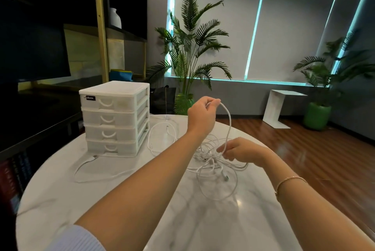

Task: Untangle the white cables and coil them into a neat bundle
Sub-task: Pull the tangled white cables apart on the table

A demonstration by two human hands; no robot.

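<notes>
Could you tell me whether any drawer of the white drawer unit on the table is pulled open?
No, all four drawers of the white drawer unit sit flush and closed on the table.

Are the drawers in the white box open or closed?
Closed: all four fronts of the drawer box sit flush with its frame, none pulled out.

Two hands (200,112), one drawer unit (114,117) with four drawers, two potted plants (192,51), one tangle of white cables (213,159).
</notes>
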